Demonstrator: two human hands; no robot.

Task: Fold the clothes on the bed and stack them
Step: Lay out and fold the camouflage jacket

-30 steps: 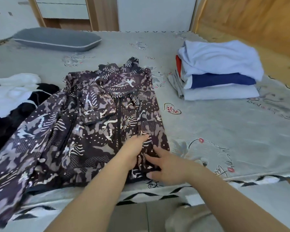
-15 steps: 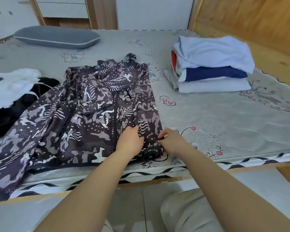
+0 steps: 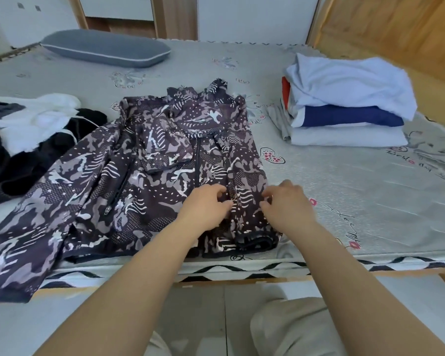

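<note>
A dark camouflage-print jacket (image 3: 165, 176) lies spread on the grey bed (image 3: 357, 201), one sleeve trailing off the near edge. The left hand (image 3: 206, 204) and right hand (image 3: 285, 204) each pinch its folded right front panel with curled fingers. A stack of folded clothes (image 3: 344, 109) sits well apart at the right

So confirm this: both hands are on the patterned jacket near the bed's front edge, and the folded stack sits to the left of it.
Wrong side. In the head view the folded stack sits right of the patterned jacket. Both the left hand and right hand are on the jacket near the bed's front edge.
</note>
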